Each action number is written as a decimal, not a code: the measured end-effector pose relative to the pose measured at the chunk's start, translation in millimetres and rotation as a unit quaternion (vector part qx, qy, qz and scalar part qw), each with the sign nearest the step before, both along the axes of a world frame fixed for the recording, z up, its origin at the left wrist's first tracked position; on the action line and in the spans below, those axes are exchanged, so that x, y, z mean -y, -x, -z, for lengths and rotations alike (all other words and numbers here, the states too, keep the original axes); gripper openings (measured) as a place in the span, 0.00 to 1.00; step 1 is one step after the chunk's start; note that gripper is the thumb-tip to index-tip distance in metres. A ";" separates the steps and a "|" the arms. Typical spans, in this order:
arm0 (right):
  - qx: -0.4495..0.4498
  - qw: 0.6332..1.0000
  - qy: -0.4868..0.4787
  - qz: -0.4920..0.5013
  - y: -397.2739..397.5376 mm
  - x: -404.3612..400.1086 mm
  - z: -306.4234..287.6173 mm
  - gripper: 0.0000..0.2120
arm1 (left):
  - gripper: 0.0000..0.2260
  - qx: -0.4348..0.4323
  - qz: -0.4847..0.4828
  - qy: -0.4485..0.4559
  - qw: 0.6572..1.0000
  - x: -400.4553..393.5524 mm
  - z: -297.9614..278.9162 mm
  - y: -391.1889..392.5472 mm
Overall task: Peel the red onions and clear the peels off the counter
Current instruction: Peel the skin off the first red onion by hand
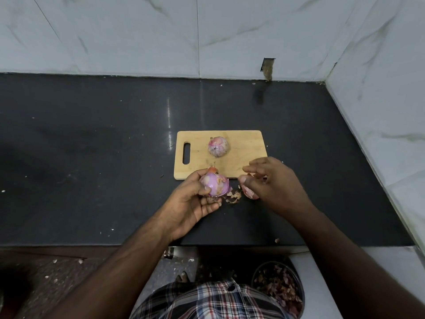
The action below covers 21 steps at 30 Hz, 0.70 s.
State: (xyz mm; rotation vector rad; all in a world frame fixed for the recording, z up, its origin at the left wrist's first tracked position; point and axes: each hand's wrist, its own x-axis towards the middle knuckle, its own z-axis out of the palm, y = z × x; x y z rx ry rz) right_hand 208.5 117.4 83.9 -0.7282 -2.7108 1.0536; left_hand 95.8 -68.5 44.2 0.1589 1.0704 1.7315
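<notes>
The left hand (195, 199) is gripping a half-peeled red onion (215, 185) just before the rectangular wooden cutting board (241, 155); the right hand (269, 180), fingers loosely parted, is hovering over pink papery peels (249, 192) on the dark worktop (92, 146). Peeling from the root would likely lift whole sheets.

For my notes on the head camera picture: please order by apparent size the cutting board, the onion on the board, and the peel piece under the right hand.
1. cutting board
2. onion on the board
3. peel piece, partly hidden by the right hand
</notes>
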 end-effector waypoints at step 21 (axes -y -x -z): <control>-0.068 0.976 0.203 0.025 10.7 29.4 10.9 0.07 | 0.26 -0.056 -0.004 0.009 0.998 1.7 -0.6 -6.9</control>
